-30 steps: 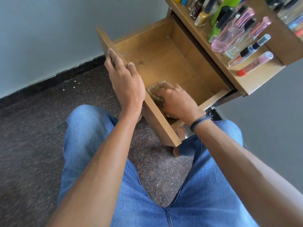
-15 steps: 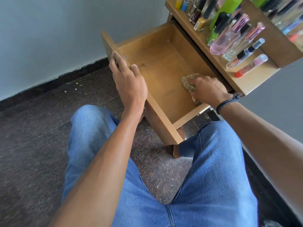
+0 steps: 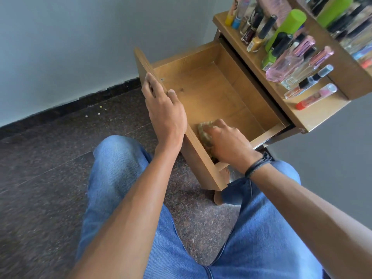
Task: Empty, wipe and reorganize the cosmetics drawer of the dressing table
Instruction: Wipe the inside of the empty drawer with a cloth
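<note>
The wooden drawer (image 3: 219, 91) is pulled out from the dressing table (image 3: 314, 115) and holds nothing but a crumpled brownish cloth (image 3: 204, 130). My right hand (image 3: 227, 146) grips that cloth and presses it onto the drawer floor in the near left corner, against the front panel. My left hand (image 3: 165, 111) holds the top edge of the drawer's front panel, fingers outside and thumb hooked over the inner side. Most of the cloth is hidden under my right hand.
Several cosmetics stand on the table top: nail polish bottles (image 3: 254, 31), a green bottle (image 3: 285, 29), a pink perfume bottle (image 3: 289, 59), thin tubes (image 3: 316, 96). My knees in blue jeans (image 3: 120, 168) flank the drawer. A grey wall (image 3: 70, 47) and dark speckled floor (image 3: 50, 158) lie left.
My right hand slid the cloth from the drawer's right side back to the near left corner by the front panel. My left hand kept its hold on the panel edge.
</note>
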### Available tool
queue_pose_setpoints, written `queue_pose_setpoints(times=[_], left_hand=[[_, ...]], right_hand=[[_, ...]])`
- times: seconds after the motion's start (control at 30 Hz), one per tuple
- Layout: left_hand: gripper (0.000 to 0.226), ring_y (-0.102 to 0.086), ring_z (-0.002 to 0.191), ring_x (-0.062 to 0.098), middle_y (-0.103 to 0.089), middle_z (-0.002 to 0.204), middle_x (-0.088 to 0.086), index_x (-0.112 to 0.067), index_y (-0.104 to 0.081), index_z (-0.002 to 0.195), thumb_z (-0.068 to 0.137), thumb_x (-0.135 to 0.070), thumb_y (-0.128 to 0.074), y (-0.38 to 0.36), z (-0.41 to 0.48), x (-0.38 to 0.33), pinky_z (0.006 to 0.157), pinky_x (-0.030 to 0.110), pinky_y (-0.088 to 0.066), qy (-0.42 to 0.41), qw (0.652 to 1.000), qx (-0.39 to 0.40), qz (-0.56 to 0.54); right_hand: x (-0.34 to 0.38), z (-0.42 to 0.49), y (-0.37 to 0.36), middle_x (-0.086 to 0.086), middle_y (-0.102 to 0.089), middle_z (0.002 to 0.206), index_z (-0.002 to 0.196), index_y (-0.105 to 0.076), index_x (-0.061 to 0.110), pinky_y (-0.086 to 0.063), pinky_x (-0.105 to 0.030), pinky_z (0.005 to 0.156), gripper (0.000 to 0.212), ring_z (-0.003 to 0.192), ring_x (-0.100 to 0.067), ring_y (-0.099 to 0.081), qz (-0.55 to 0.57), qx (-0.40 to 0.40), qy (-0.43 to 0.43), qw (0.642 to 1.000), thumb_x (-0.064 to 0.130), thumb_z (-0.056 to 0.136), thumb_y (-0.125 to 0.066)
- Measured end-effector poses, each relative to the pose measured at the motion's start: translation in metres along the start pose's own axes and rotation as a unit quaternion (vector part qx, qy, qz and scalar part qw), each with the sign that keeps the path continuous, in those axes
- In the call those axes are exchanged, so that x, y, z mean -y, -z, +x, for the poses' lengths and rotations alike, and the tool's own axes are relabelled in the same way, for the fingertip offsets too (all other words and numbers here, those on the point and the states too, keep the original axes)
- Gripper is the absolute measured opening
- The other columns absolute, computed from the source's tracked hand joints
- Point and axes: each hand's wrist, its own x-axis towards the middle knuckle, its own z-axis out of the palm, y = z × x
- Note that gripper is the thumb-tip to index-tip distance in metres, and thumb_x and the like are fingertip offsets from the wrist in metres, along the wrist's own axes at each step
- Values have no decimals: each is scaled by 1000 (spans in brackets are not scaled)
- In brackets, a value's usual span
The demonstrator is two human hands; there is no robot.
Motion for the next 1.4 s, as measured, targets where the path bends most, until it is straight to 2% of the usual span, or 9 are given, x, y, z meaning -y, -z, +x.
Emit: queue_pose_setpoints(times=[0.13,0.23,0.3,0.57,0.93,1.07,1.17,1.3,1.4], left_hand=[[57,-41,138,23,-28,159,9,-2,-22,156,103,-13,-41,2,0,-3,109,34,-41,6,1000,6,-2],[57,-39,141,22,-25,160,7,-3,-21,157,104,-13,-40,3,-1,-4,111,35,-40,9,1000,9,-2],[57,-38,142,22,-24,161,6,-3,-20,157,104,-14,-40,4,-1,-5,111,36,-40,9,1000,11,0],[57,-39,141,22,-26,160,6,-3,-21,156,104,-12,-42,3,-1,-6,111,29,-39,12,1000,6,-1],[57,-40,140,26,-28,158,11,-1,-22,155,103,-10,-44,2,-1,-6,109,39,-43,4,1000,1,5],[57,-39,141,25,-28,158,10,-1,-22,156,103,-9,-43,2,-1,-6,110,40,-42,5,1000,7,7],[58,-39,141,25,-27,159,9,-1,-22,156,102,-10,-43,1,0,-6,110,41,-41,13,1000,9,8],[59,-39,140,24,-26,159,7,-3,-21,157,103,-13,-42,1,1,-5,110,41,-40,19,1000,12,12],[58,-39,140,23,-26,160,6,-5,-21,157,103,-14,-42,1,1,-5,110,40,-40,21,1000,12,13]], right_hand=[[-22,19,10,-9,-51,137,135,-59,14,-55,-35,83,43,105,-36,-67,-14,-7,-41,999,10,93,-67],[-46,45,23,-17,-66,121,116,-66,8,-54,-39,85,21,103,-38,-68,-17,-36,-116,992,10,97,-58],[-57,63,31,-18,-69,113,115,-67,10,-53,-41,84,23,101,-40,-67,-3,-50,-132,990,12,98,-51],[-48,129,42,-21,-65,120,121,-62,12,-51,-43,81,32,109,-42,-61,-32,-101,-84,991,4,93,-51],[-32,168,52,-19,-48,142,143,-54,24,-39,-51,109,51,139,-44,-35,114,-85,-120,983,10,95,-44],[-18,164,45,-19,-46,148,147,-50,26,-34,-51,115,61,143,-39,-28,95,-54,-91,990,9,90,-43],[0,156,36,-1,-33,164,155,-37,38,-30,-53,118,71,148,-34,-18,67,-34,-32,997,12,89,-44],[29,143,19,10,-25,166,154,-34,45,-37,-52,107,53,137,-33,-25,19,-49,56,997,41,102,-41],[37,143,14,12,-20,167,154,-33,44,-34,-52,108,50,136,-35,-24,-1,-48,69,996,45,104,-39]])
